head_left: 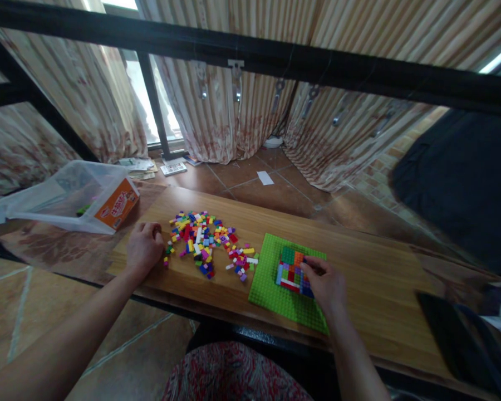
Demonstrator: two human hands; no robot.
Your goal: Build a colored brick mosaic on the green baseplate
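Observation:
A green studded baseplate lies on the wooden table. Near its middle stands a low block of toy bricks in green, orange, red, white, blue and purple. My right hand is over the block's right side, thumb and fingers pinched on a small toy brick at its top, by the orange ones; the fingers partly cover it. Left of the baseplate spreads a loose pile of small coloured bricks. My left hand rests on the table at the pile's left edge, fingers curled, their tips hidden.
A clear plastic box with an orange label lies at the left, a few bricks inside. A dark metal bar crosses above the table. Striped curtains hang behind. A dark flat object lies at the right end.

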